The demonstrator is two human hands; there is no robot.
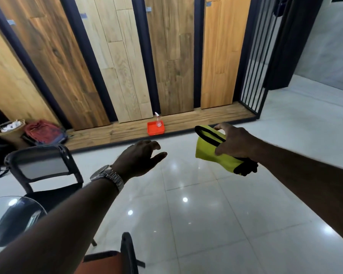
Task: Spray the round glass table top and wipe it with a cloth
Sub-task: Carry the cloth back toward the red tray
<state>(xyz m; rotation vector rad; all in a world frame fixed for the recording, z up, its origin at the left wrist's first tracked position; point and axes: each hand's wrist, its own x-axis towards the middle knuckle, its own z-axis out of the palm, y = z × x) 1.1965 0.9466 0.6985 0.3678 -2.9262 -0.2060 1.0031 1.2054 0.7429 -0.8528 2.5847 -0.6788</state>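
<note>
My right hand [235, 141] grips a yellow cloth with black edging [208, 149], held in the air over the white floor. My left hand [141, 157] reaches forward with loose fingers and holds nothing; a metal watch sits on its wrist. A clear spray bottle [158, 120] stands upright in a red tray [154, 131] on the wooden ledge ahead, well beyond both hands. The round glass table top [6, 210] shows only as a curved edge at the lower left, partly hidden by my left forearm.
A black chair [42, 165] stands left of my left arm, and another chair back [129, 252] rises at the bottom. A red backpack [44, 132] and a basket [7, 129] lie at the far left. Tall wood panels line the wall; glossy tiles cover the floor.
</note>
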